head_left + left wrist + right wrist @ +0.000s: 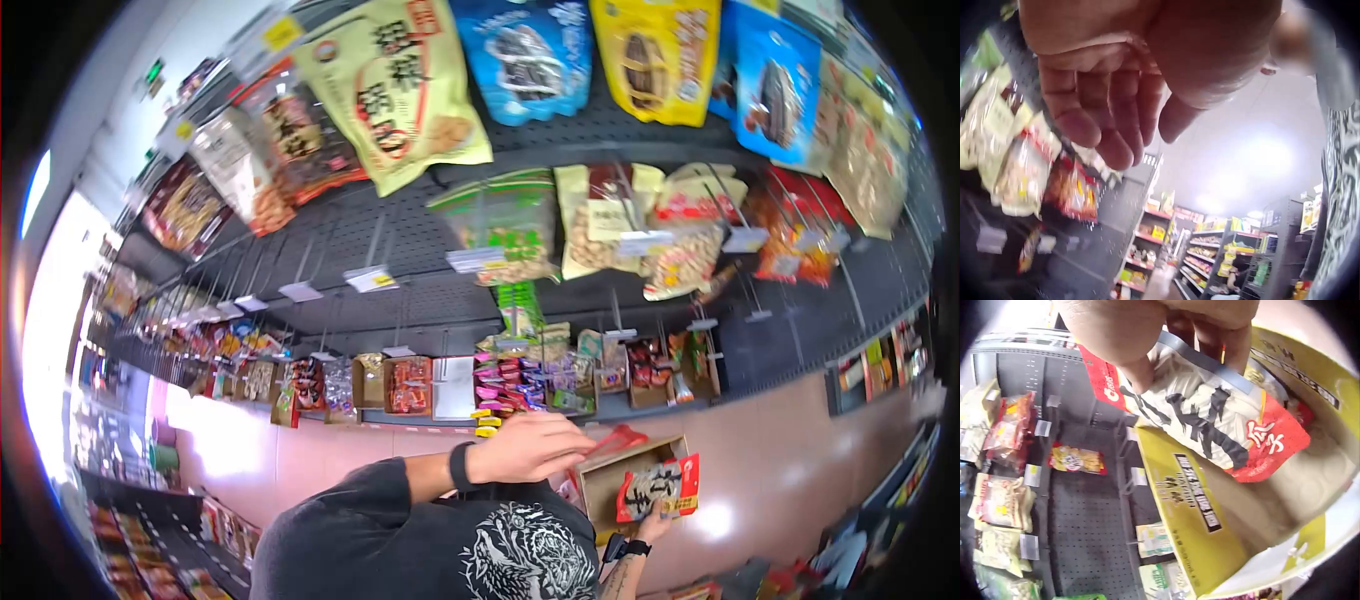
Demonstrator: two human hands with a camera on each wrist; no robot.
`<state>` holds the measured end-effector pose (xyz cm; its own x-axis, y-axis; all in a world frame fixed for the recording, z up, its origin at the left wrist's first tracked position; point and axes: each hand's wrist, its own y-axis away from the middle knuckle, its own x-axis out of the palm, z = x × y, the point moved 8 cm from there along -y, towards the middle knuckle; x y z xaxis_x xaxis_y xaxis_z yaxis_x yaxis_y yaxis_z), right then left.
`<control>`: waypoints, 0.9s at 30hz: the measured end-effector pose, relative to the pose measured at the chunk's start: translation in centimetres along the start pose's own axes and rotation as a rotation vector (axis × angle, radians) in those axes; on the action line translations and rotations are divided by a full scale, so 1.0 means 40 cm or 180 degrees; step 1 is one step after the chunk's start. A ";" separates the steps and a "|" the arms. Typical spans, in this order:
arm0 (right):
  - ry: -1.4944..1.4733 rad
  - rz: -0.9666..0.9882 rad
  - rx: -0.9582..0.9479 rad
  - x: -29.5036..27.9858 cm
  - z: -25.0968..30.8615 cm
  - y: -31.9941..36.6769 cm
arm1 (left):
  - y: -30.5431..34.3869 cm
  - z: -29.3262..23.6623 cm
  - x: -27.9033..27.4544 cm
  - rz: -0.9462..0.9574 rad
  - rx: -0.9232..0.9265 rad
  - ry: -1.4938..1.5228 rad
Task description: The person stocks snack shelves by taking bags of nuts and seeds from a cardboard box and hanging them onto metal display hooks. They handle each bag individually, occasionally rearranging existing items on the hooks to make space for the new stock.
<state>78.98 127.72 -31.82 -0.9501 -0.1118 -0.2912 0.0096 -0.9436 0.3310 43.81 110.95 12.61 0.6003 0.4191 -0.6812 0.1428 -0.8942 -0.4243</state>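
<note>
My right hand (1166,337) pinches the top edge of a red and white snack bag (1210,412) with black brush lettering, thumb in front and fingers behind. In the head view that bag (657,490) hangs tilted over an open yellow cardboard box (1191,512), close in front of my chest. My left hand (530,447) is raised above the box's left side, near a red wrapper (620,437) at its edge. Loosely bent fingers (1122,125) and an unfilled palm show in the left wrist view. More packaging (1266,381) lies inside the box, partly hidden by the held bag.
A dark pegboard rack faces me, with snack bags (610,215) on hooks and price tags (372,278) projecting forward. Low boxes of small packets (410,385) line its bottom shelf. Pink tiled floor (790,410) lies to the right, with more shelving beyond (1204,256).
</note>
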 end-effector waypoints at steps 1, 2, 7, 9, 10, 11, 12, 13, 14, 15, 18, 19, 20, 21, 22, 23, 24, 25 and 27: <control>0.0031 -0.0216 -0.0102 0.014 0.004 -0.008 | -0.001 -0.029 -0.092 -0.0338 0.0044 -0.0164; 0.0058 -0.0452 -0.0195 0.016 -0.001 -0.014 | 0.012 -0.052 -0.183 -0.0794 0.0133 -0.0419; -0.0470 0.0076 0.0793 0.075 -0.244 -0.106 | 0.141 0.016 -0.508 -0.2406 -0.0616 -0.2637; -0.0216 0.0023 0.1389 0.071 -0.240 -0.049 | 0.157 0.074 -0.563 -0.2252 -0.1041 -0.3226; 0.0108 -0.0136 0.1706 0.051 -0.223 -0.025 | 0.163 0.099 -0.577 -0.2116 -0.1198 -0.3471; 0.0140 0.0051 0.1699 0.053 -0.230 -0.028 | 0.175 0.118 -0.592 -0.2160 -0.1220 -0.3451; 0.0169 0.0235 0.1699 0.052 -0.243 -0.028 | 0.177 0.132 -0.595 -0.2030 -0.1106 -0.3573; 0.0247 0.0398 0.1631 0.052 -0.239 -0.029 | 0.179 0.144 -0.595 -0.1892 -0.0992 -0.3694; 0.0260 0.0384 0.1607 0.046 -0.236 -0.035 | 0.186 0.157 -0.602 -0.1916 -0.1004 -0.3674; 0.0376 0.0531 0.1574 0.055 -0.222 -0.031 | 0.190 0.162 -0.603 -0.1937 -0.0857 -0.3661; 0.0464 0.0474 0.1526 0.042 -0.206 -0.022 | 0.190 0.168 -0.607 -0.2036 -0.0584 -0.3625; 0.0491 0.0549 0.1477 0.048 -0.208 -0.026 | 0.195 0.175 -0.611 -0.2092 -0.0550 -0.3493; 0.0515 0.0626 0.1430 0.054 -0.209 -0.031 | 0.199 0.181 -0.614 -0.2145 -0.0513 -0.3364; 0.0573 0.0596 0.1425 0.052 -0.209 -0.029 | 0.201 0.185 -0.615 -0.2246 -0.0410 -0.3224; 0.0558 0.0570 0.1424 0.054 -0.196 -0.019 | 0.199 0.194 -0.612 -0.2250 -0.0389 -0.3202; 0.0520 0.0541 0.1457 0.057 -0.185 -0.008 | 0.203 0.205 -0.617 -0.2367 -0.0373 -0.2852; 0.0489 0.0518 0.1489 0.058 -0.175 0.003 | 0.208 0.213 -0.620 -0.2476 -0.0365 -0.2505; 0.0491 0.0507 0.1485 0.057 -0.194 0.002 | 0.197 0.202 -0.622 -0.2393 -0.0547 -0.2289; 0.0418 0.0358 0.1275 0.056 -0.219 -0.014 | 0.231 0.253 -0.613 -0.2996 -0.0746 -0.0570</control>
<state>79.58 125.25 -40.53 -0.9022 -0.2702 -0.3363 -0.0354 -0.7306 0.6819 22.45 94.01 19.37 0.0364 0.9761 -0.2144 0.6651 -0.1838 -0.7238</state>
